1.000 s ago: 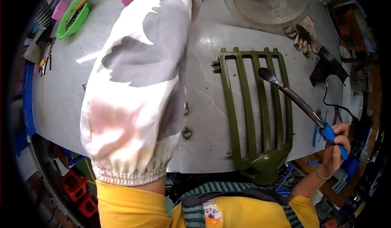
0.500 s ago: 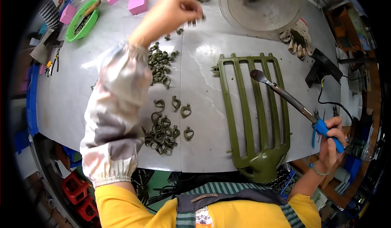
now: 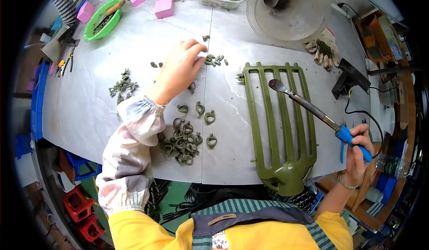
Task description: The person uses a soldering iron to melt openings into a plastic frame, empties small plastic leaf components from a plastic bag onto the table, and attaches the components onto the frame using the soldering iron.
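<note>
My left hand [image 3: 181,69] hovers over the table with thumb and fingertips apart. Beside those fingertips lie several small green cylindrical pieces [image 3: 215,60]; the hand hides part of the table beneath it. Closer to me is a heap of green ring-shaped clips [image 3: 181,142], with several loose ones around it. My right hand [image 3: 356,154] is closed around the blue handle of a soldering iron [image 3: 315,111]. Its flat, spoon-like tip is above a green slatted plastic frame [image 3: 288,125], which lies on the table with its rounded end at the near edge.
A scatter of green parts [image 3: 124,85] lies left. At the back are a green basket [image 3: 102,25], pink blocks [image 3: 164,8], clear tubs [image 3: 220,0] and a large round transparent cover [image 3: 297,20]. Gloves [image 3: 324,49] and a black stand [image 3: 350,78] with a cable sit right.
My left hand has come down and nearer from the back of the table. Small cylindrical pieces now lie by its fingertips. The view has shifted slightly; my right hand keeps its hold.
</note>
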Action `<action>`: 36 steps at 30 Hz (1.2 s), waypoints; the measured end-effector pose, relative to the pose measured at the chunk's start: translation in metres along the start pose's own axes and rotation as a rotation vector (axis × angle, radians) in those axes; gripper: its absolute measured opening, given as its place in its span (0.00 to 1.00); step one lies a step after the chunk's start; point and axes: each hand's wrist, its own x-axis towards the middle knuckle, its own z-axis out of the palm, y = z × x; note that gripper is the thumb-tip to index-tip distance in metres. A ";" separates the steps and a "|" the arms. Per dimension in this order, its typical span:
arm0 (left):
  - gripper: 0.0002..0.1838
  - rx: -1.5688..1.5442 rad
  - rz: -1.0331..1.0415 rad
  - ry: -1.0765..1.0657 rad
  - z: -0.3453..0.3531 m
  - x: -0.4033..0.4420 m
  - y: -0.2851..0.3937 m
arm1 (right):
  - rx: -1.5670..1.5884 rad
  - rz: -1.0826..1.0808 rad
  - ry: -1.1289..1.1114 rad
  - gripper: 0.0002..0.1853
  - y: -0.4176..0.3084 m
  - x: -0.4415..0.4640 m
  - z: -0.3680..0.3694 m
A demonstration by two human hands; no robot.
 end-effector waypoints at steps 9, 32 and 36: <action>0.13 0.109 0.242 -0.192 0.030 0.031 0.026 | 0.025 0.004 0.020 0.10 -0.007 -0.003 0.003; 0.07 -0.300 -0.063 0.009 0.022 -0.044 0.056 | -0.153 -0.027 -0.199 0.08 -0.029 0.031 0.031; 0.06 -0.360 -0.144 0.020 0.028 -0.042 0.062 | -0.216 -0.052 -0.262 0.10 -0.042 0.044 0.045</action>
